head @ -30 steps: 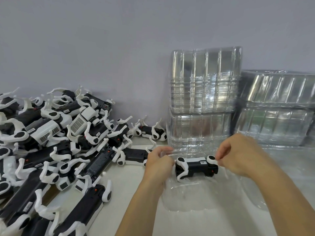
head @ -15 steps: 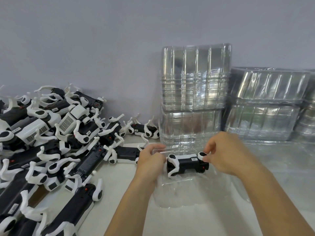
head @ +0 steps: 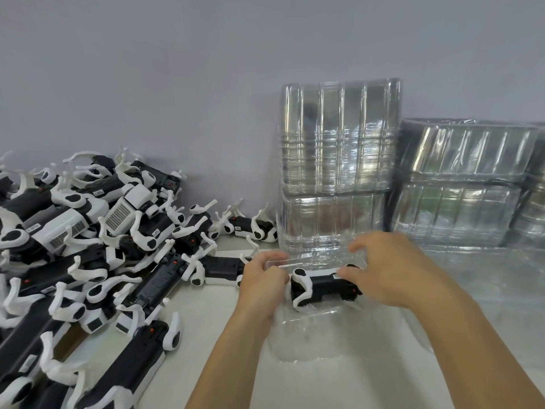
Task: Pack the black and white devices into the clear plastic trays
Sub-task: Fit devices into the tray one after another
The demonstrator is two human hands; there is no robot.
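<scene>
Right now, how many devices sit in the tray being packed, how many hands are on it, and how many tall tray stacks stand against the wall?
Devices in the open tray: 1, the device
Hands: 2, left hand and right hand
Tray stacks: at least 2, near stack and far stack
Total: 5

Soft, even light fills the scene, bright enough to read detail without harsh shadows. Streaky white glare runs down the ribs of the stacked clear trays (head: 339, 137), and the clear tray (head: 306, 335) on the pale bench (head: 224, 335) nearly vanishes. Wide-angle bending curves the edges; the pile of devices (head: 88, 246) stays fairly sharp.
</scene>
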